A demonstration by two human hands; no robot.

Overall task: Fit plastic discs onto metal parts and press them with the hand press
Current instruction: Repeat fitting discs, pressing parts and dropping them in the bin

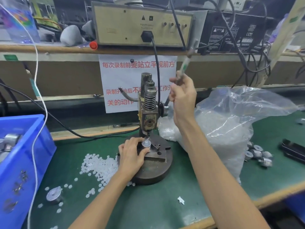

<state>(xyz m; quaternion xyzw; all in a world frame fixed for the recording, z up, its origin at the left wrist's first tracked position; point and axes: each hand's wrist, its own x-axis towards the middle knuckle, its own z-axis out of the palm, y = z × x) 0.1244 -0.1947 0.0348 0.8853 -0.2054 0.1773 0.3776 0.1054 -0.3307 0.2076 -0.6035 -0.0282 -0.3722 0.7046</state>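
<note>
A hand press (149, 111) stands on a round dark base (155, 171) in the middle of the green bench. Under its ram sits a small round metal part (146, 144) with a translucent disc on top. My left hand (132, 154) holds that part in place on the press block, thumb and fingers on either side of it. My right hand (183, 95) is raised and closed around the press lever (184, 66), which slants up to the right. A heap of white plastic discs (99, 166) lies left of the base.
A blue crate (24, 162) with metal parts stands at the left. One loose metal part (53, 195) lies near the front left. A large clear bag of discs (222, 129) sits right of the press, with several metal parts (259, 154) beyond it. Cables hang from the shelf.
</note>
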